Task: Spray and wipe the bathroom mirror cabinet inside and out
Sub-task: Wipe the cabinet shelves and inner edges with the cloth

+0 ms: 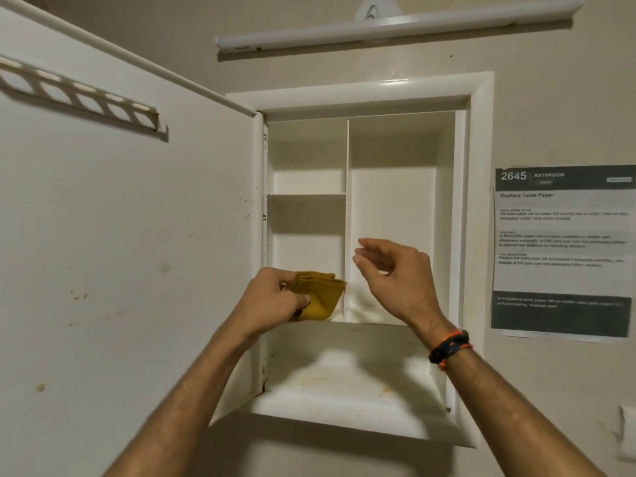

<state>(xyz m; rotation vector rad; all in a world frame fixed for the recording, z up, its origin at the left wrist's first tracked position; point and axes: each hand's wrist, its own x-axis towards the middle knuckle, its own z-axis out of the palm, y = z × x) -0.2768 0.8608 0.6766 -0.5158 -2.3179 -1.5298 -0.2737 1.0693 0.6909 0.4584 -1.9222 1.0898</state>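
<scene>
The white recessed cabinet (478,201) stands open in the wall ahead, its shelves bare. Its door (120,253) is swung out to the left, showing its stained white inner face. My left hand (272,301) grips a folded yellow cloth (320,297) in front of the lower left compartment, close to the vertical divider (347,215). My right hand (395,273) hovers just right of the cloth, before the tall right compartment, fingers loosely apart and holding nothing. A dark and orange band circles that wrist. No spray bottle is in view.
The bottom shelf (344,387) carries yellowish stains. A slotted white rail (82,98) is fixed high on the door's inner face. A tube light (395,25) hangs above the cabinet. A printed paper notice (561,249) is taped to the wall on the right.
</scene>
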